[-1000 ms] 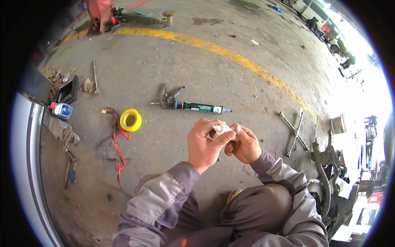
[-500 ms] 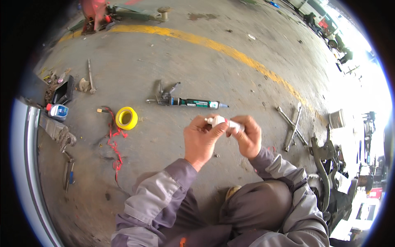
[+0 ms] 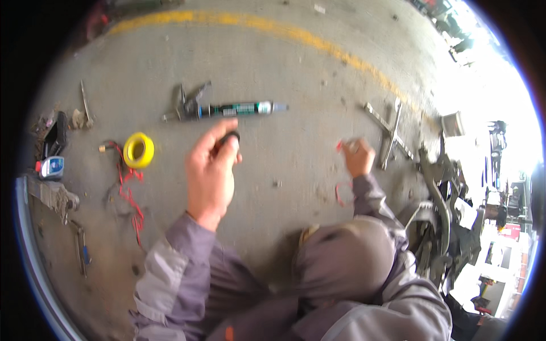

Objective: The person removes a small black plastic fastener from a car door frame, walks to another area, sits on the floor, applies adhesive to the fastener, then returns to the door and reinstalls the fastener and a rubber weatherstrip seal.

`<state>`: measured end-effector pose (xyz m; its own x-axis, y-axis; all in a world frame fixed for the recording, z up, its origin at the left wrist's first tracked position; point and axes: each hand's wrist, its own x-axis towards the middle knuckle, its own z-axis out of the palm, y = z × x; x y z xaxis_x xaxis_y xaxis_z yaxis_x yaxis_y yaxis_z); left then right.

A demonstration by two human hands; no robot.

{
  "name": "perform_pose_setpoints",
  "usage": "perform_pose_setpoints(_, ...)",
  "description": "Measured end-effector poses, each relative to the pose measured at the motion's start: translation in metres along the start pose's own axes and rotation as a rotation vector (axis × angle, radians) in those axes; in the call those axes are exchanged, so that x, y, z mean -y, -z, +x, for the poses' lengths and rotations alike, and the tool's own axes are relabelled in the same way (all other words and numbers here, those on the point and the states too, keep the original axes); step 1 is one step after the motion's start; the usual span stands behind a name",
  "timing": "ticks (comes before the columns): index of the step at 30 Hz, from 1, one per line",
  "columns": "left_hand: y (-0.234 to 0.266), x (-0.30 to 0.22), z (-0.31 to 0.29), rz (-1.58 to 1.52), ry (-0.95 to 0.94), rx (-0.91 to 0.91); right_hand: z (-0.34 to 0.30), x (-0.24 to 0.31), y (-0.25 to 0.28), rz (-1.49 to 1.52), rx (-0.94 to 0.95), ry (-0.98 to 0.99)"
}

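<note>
My left hand (image 3: 209, 179) is raised over the floor, its thumb and fingers closed on a small black round piece (image 3: 232, 136) that is mostly covered. Further right, my right hand (image 3: 359, 160) is lower and somewhat blurred. A small red scrap (image 3: 339, 146) shows at its pinched fingertips. Beyond my left hand lies a caulking gun (image 3: 242, 108) with a dark green and white cartridge, its nozzle pointing right. A thin red strip (image 3: 339, 195) is on the floor just below my right hand. The white tube does not show.
At left lie a yellow tape roll (image 3: 138, 150), a tangled red strip (image 3: 132, 199) and a blue-white bottle (image 3: 51, 167). A cross-shaped lug wrench (image 3: 392, 135) lies at right, near a round can (image 3: 453, 124) and dark metal parts (image 3: 438, 199). A yellow line (image 3: 273, 25) crosses the floor.
My hands have moved apart, left hand leftward and right hand to the right. The white tube they held together is out of sight. The view has shifted, so floor things sit higher and further left.
</note>
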<state>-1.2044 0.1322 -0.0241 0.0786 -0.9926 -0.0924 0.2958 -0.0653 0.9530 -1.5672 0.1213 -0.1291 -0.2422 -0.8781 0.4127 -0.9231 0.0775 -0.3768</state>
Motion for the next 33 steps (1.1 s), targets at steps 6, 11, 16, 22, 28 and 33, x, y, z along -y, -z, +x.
perform_pose_setpoints(6,0.0,0.007,0.005,0.034,0.025,0.012,0.006,0.0,0.019,0.064,-0.182,0.162)
perform_pose_setpoints(11,-0.001,0.01,0.008,0.061,0.201,0.078,-0.002,-0.009,-0.016,-0.132,0.251,-0.007)
perform_pose_setpoints(16,0.0,0.013,0.003,0.008,0.299,0.092,0.033,-0.004,0.029,0.232,-0.078,-0.008)
perform_pose_setpoints(22,-0.008,0.013,0.001,-0.047,0.311,0.139,0.004,0.032,0.011,-0.269,0.57,0.147)
perform_pose_setpoints(28,0.004,0.0,-0.005,-0.075,0.28,0.075,0.023,0.007,0.027,0.027,0.018,0.189)
perform_pose_setpoints(33,0.008,0.002,-0.007,-0.142,0.259,0.069,0.018,0.03,0.042,0.247,-0.516,0.302)
